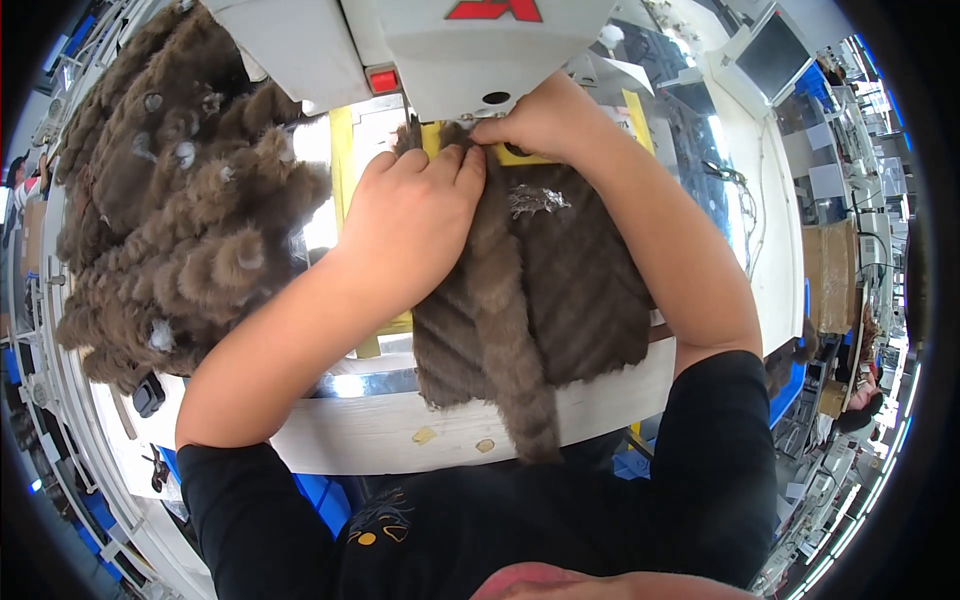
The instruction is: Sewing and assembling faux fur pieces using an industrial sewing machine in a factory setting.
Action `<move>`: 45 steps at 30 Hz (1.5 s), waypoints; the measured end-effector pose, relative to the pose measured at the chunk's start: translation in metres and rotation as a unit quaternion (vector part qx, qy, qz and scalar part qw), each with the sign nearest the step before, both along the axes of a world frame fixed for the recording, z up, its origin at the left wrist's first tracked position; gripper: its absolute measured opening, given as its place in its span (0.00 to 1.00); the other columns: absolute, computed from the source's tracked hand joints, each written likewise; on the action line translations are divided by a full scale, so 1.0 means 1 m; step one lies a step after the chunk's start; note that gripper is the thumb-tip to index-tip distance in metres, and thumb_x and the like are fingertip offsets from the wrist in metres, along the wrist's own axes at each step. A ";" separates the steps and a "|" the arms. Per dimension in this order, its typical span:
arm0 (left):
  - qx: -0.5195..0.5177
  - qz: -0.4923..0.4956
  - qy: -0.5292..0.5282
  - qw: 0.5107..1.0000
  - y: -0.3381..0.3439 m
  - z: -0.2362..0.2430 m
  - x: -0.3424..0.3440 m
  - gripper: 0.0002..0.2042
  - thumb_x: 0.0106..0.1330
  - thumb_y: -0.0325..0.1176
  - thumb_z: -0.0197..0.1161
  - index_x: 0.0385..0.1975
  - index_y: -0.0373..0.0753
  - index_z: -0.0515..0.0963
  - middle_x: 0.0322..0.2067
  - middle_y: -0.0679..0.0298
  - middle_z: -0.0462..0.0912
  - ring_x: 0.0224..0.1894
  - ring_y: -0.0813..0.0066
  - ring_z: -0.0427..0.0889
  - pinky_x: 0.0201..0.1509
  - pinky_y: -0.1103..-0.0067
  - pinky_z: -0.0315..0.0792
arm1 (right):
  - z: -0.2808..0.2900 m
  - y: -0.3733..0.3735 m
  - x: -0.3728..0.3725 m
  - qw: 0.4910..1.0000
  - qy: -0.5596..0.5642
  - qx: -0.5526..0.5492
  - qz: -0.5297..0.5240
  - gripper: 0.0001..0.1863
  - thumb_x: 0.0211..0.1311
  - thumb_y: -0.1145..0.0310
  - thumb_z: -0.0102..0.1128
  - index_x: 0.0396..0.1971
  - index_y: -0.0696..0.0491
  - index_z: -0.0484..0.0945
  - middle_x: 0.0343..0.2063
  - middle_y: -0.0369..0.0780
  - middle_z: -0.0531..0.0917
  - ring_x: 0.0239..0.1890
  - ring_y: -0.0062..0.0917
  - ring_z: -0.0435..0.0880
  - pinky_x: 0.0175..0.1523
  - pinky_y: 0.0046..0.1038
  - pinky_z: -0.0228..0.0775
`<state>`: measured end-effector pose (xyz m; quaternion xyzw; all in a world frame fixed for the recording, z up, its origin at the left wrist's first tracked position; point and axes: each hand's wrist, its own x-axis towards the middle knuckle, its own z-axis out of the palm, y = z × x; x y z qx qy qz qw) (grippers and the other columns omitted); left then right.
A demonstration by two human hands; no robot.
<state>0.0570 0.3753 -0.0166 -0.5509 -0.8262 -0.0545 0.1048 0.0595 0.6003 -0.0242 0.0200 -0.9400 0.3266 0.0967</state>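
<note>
Under the white sewing machine head [480, 50], a long brown fur strip [505, 300] runs toward me and hangs over the table's front edge. It lies over a wider brown fur panel [590, 290] with slanting ridges. My left hand [420, 210] is closed on the strip's far end, its fingers bent and pressed together. Right beside those fingertips, my right hand [550, 125] grips the same end with the thumb pointing left. Its other fingers are partly hidden by the machine head. The stitching point cannot be made out behind my fingers.
A large heap of brown fur pieces [180, 230] covers the left of the table. Yellow strips [343, 165] edge the work area. A small crinkled shiny scrap [538, 200] lies on the panel. A screen [770, 60] stands at the far right. The white table edge [380, 435] runs before me.
</note>
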 end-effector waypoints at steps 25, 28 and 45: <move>0.095 -0.019 0.063 0.993 0.012 -0.019 -0.020 0.09 0.58 0.30 0.61 0.38 0.40 0.81 0.48 0.60 0.89 0.40 0.67 0.86 0.42 0.72 0.76 | 0.015 -0.015 0.008 1.000 0.011 -0.004 -0.004 0.23 0.57 0.69 0.72 0.54 0.56 0.82 0.49 0.49 0.87 0.52 0.42 0.86 0.56 0.37 0.77; 0.102 -0.024 0.068 0.992 0.011 -0.022 -0.023 0.09 0.58 0.30 0.61 0.38 0.40 0.81 0.48 0.60 0.89 0.39 0.68 0.85 0.42 0.72 0.76 | 0.018 -0.010 0.009 0.997 0.005 -0.067 0.024 0.23 0.60 0.67 0.69 0.55 0.58 0.81 0.49 0.51 0.87 0.54 0.45 0.85 0.58 0.36 0.77; 0.433 -0.020 -0.266 0.861 0.000 0.018 0.024 0.14 0.62 0.18 0.62 0.48 0.31 0.79 0.43 0.54 0.84 0.42 0.65 0.85 0.48 0.77 0.79 | 0.057 -0.016 0.110 0.893 -0.103 -0.437 -0.010 0.09 0.61 0.67 0.70 0.36 0.57 0.86 0.27 0.33 0.85 0.27 0.15 0.80 0.33 0.20 0.72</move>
